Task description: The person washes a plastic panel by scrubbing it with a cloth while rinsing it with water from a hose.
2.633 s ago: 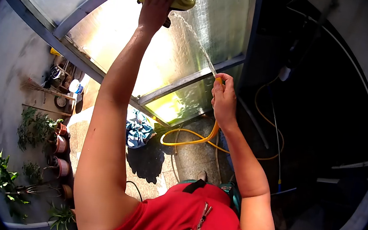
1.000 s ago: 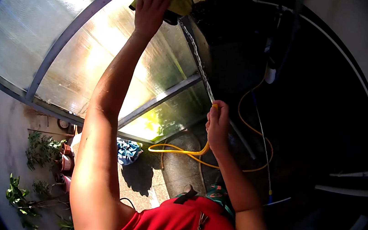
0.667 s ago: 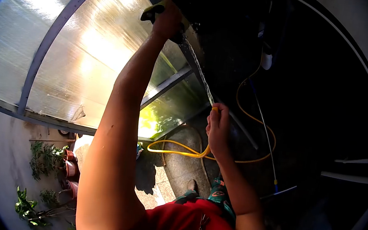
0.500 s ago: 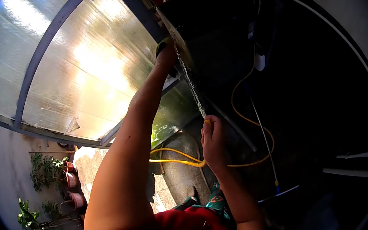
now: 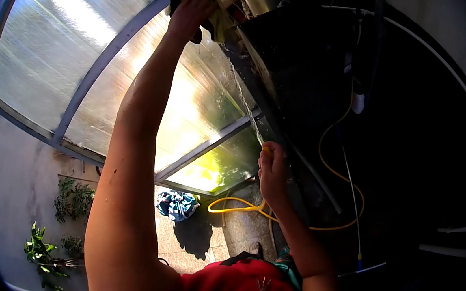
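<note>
My right hand (image 5: pixel 274 172) is closed round the end of a yellow hose (image 5: pixel 235 208). A stream of water (image 5: pixel 239 91) shoots from it, up and to the left. High on the left, my left hand (image 5: pixel 190 13) presses a yellowish cloth (image 5: pixel 218 21) with dark parts against the upper part of a metal-framed panel. The water reaches toward the area just below the cloth. The translucent panel (image 5: pixel 171 100) glows with bright light beside my left arm.
Leafy plants (image 5: pixel 74 200) stand by a pale wall at lower left. A bundle of blue patterned fabric (image 5: pixel 177 205) lies on the tiled floor. A thin pole (image 5: pixel 351 189) leans on the dark right side, near a dark box-like surface (image 5: pixel 291 54).
My left hand has moved up and left along the frame with the cloth. The view has shifted, bringing the fabric bundle into sight. My right hand still directs water from the hose.
</note>
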A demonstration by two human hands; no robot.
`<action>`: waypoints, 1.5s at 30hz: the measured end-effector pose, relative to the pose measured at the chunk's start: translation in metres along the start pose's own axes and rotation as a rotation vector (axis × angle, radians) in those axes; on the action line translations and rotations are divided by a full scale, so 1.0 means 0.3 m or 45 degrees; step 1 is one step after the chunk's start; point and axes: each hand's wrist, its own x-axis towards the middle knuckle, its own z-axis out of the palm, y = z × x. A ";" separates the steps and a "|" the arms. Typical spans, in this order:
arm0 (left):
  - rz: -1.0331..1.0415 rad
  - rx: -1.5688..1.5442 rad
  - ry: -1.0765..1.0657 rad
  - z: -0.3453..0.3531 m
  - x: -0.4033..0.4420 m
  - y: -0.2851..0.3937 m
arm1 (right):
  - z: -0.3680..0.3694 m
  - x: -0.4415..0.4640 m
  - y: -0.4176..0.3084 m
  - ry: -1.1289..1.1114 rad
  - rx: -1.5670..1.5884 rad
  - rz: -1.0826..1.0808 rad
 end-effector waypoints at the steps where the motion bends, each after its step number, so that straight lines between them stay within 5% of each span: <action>1: -0.051 0.004 0.025 -0.019 0.023 -0.067 | 0.012 0.009 -0.012 -0.007 0.023 -0.002; 5: -0.050 -0.214 0.124 -0.032 0.093 -0.154 | 0.068 0.040 -0.054 -0.002 0.134 -0.057; 8: -0.041 -0.004 -0.261 -0.083 0.132 -0.104 | 0.098 0.060 -0.119 0.016 0.214 -0.140; 14: 0.201 -0.222 -0.424 -0.033 0.085 0.152 | 0.122 0.041 -0.294 -0.023 0.316 -0.181; 19: 0.086 -0.470 0.238 0.137 -0.047 0.261 | 0.124 0.022 -0.363 0.010 0.282 -0.259; 20: 0.118 -0.418 0.081 0.055 -0.053 0.195 | 0.126 0.026 -0.375 0.018 0.291 -0.271; 21: 0.080 -0.469 0.309 0.044 -0.069 0.115 | 0.134 0.027 -0.388 0.026 0.299 -0.280; 26: -0.270 -0.013 0.354 -0.130 -0.103 -0.393 | 0.228 0.029 -0.449 -0.090 0.286 -0.207; 31: -0.649 0.196 -0.050 -0.121 -0.249 -0.811 | 0.375 0.043 -0.445 -0.196 0.294 -0.178; 34: -0.725 -0.141 -0.073 -0.085 -0.419 -0.797 | 0.443 0.026 -0.452 -0.253 0.230 -0.197; 35: -0.651 -0.244 0.089 -0.034 -0.484 -0.766 | 0.468 0.021 -0.453 -0.307 0.228 -0.195; 37: -0.536 -0.324 -0.018 0.003 -0.625 -0.690 | 0.525 0.016 -0.466 -0.421 0.221 -0.197; 40: -0.693 -0.452 0.104 0.087 -0.792 -0.631 | 0.659 0.005 -0.525 -0.556 0.151 -0.218; 45: -0.727 -0.254 -0.111 -0.005 -1.002 -0.705 | 0.936 0.040 -0.579 -0.681 0.089 -0.428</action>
